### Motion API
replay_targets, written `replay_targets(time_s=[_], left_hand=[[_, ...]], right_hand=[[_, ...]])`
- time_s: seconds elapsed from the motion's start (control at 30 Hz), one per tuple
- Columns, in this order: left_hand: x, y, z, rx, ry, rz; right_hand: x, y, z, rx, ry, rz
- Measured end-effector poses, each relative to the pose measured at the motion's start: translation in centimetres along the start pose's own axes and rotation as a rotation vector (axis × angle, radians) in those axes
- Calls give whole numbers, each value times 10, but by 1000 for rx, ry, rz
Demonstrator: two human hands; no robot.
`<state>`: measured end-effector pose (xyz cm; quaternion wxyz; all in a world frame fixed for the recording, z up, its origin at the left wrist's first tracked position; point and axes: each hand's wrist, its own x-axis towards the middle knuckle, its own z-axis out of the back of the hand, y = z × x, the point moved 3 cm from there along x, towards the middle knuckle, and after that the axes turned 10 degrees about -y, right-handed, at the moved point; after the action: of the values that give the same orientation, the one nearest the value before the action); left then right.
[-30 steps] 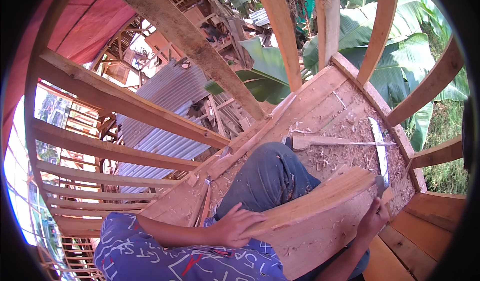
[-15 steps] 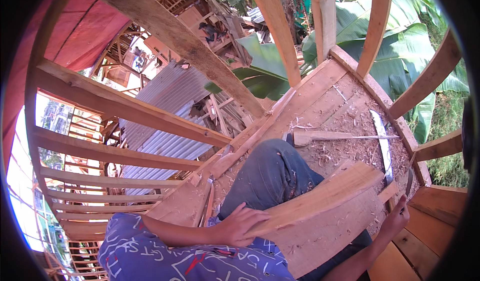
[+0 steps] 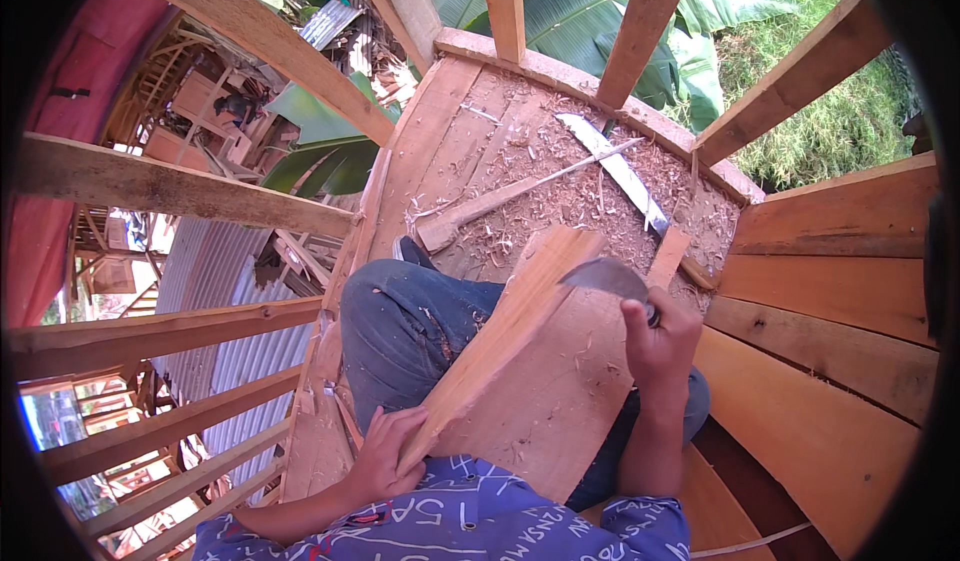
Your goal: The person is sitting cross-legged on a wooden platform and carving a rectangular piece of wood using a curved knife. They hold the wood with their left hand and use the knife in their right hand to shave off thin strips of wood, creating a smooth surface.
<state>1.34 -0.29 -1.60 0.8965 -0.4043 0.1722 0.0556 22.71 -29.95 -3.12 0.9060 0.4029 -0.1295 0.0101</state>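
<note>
A thick wooden plank (image 3: 505,336) lies slanted across my lap, its edge freshly pared. My left hand (image 3: 385,451) grips the plank's near left end, fingers over the edge. My right hand (image 3: 664,346) is closed round the dark handle of a knife with a short curved blade (image 3: 610,277). The blade points left, above the plank's far right part; I cannot tell whether it touches the wood. My bent left knee (image 3: 405,306) is beside the plank.
Wood shavings cover the board floor (image 3: 450,151) ahead. On it lie a machete (image 3: 618,169) and a wooden-handled tool with a thin metal rod (image 3: 465,219). Upright posts (image 3: 640,36) and slats stand left and ahead, a plank wall (image 3: 830,281) at right. Banana leaves hang beyond.
My right hand has come inward from the far right, bringing the curved knife over the plank. The view has turned right. My left hand still holds the plank's near end.
</note>
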Motion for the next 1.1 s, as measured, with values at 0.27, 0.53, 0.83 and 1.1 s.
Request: replay_targets(time_s=[0.27, 0.53, 0.83, 1.1], left_hand=[[-1, 0, 3, -15, 7, 23], [3, -3, 6, -19, 27, 18], [0, 1, -1, -37, -4, 4], [2, 0, -3, -57, -16, 1]], right_hand=[[20, -41, -4, -75, -105, -300], [-25, 29, -27, 47, 204, 168], [-13, 17, -16, -50, 80, 89], [25, -59, 1, -122, -143, -345]])
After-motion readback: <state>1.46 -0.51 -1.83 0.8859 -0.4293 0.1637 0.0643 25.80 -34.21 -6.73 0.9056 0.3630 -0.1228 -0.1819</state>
